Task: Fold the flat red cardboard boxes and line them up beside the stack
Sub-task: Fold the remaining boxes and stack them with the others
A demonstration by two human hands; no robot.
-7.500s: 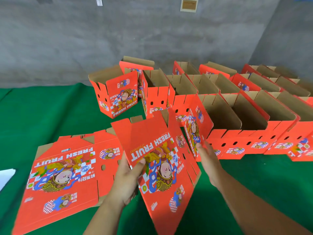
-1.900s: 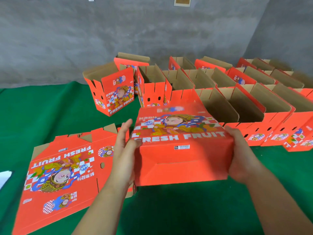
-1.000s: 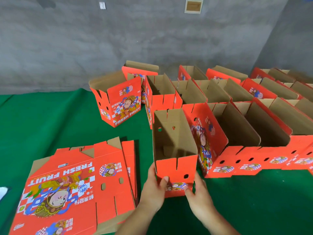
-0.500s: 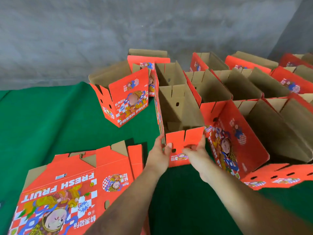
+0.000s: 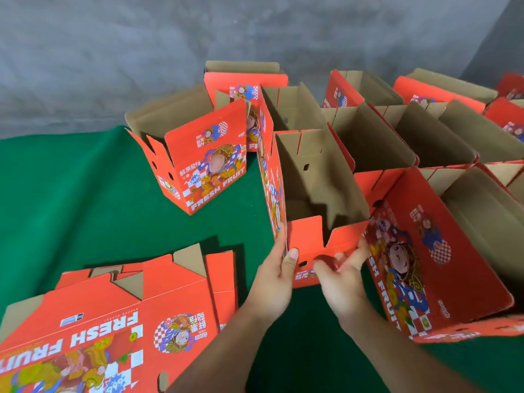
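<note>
A newly folded red box stands upright on the green cloth, its open brown inside facing up. My left hand grips its near left corner, thumb on the front panel and fingers along the side. My right hand holds the near right corner with fingers spread on the front panel. The box sits against the left end of the row of folded boxes. The stack of flat red boxes lies at the lower left.
A lone folded box stands apart at the back left, another behind it. A large box leans close on the right of my hands. Green cloth covers the surface up to a grey wall.
The flat box was opened, set upright and slid away from me up to the row. My hands stayed on its near end; the view moved closer.
</note>
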